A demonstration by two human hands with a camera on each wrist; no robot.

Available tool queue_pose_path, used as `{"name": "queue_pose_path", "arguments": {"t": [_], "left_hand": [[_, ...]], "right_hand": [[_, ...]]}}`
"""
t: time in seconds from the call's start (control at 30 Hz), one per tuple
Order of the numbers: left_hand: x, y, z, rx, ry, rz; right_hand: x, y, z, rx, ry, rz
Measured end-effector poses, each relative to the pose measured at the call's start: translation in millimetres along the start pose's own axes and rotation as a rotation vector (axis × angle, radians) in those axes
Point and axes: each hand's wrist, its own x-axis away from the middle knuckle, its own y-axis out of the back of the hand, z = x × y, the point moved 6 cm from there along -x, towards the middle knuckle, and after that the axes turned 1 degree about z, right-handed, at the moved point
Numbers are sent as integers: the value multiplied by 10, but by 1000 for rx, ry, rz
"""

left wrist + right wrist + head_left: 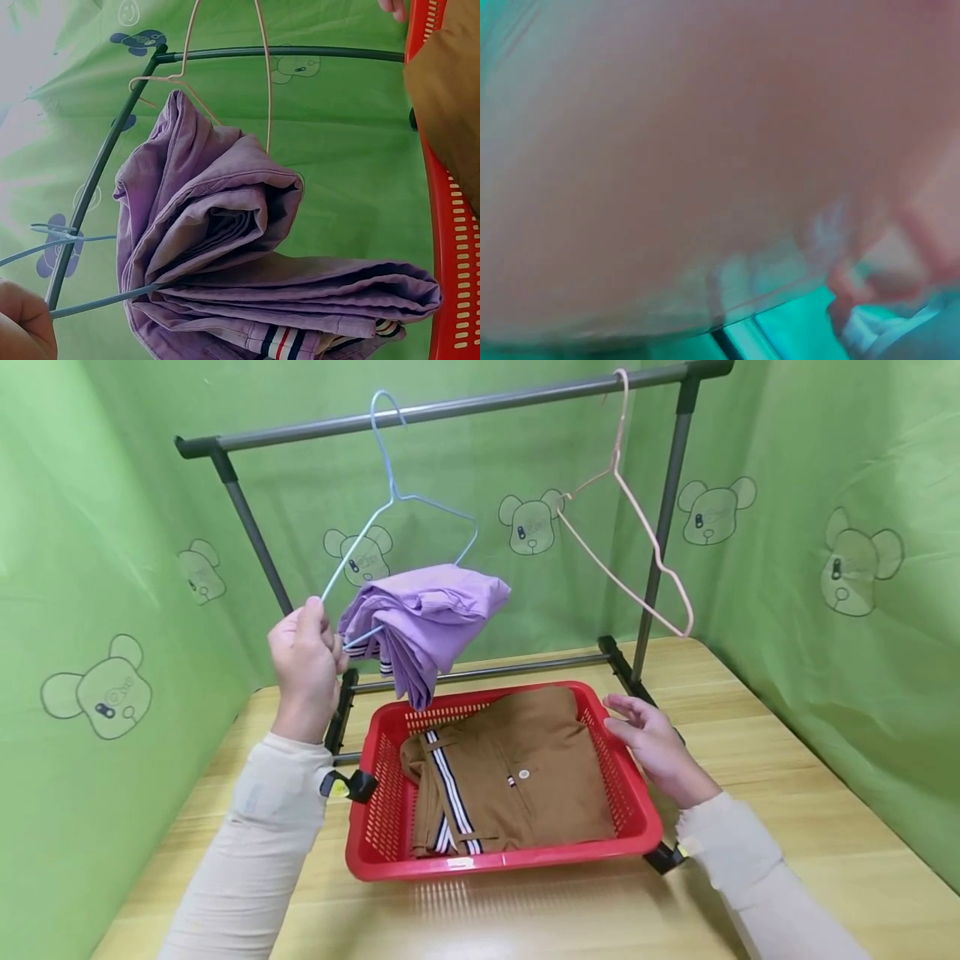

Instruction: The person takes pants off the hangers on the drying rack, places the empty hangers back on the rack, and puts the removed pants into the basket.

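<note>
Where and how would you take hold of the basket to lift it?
Probably by the left and right rims of the basket, one hand from each side: those rims lie clear of the brown garment inside. The left hand, holding the blue hanger, would need freeing first.

Cream long sleeves [262, 827], small black wrist devices [363, 787] with yellow marks [340, 788], and bare hands [306, 664].

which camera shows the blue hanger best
The head view: the blue hanger shows hook, neck and both shoulders. The left wrist view shows only parts beside the purple garment; the right wrist is too blurred to tell.
</note>
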Motion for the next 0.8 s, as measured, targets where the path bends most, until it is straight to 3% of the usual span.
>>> {"name": "queue_pose_path", "arguments": {"t": [0.2,0.33,0.8], "left_hand": [[16,21,6,-29,-9,18],[32,19,15,-27,-14,25],[62,1,47,-4,-11,26]], "right_hand": [[-24,29,85,93,-26,3],[-11,92,80,98,-28,-5],[21,201,393,-162,31,18]]}}
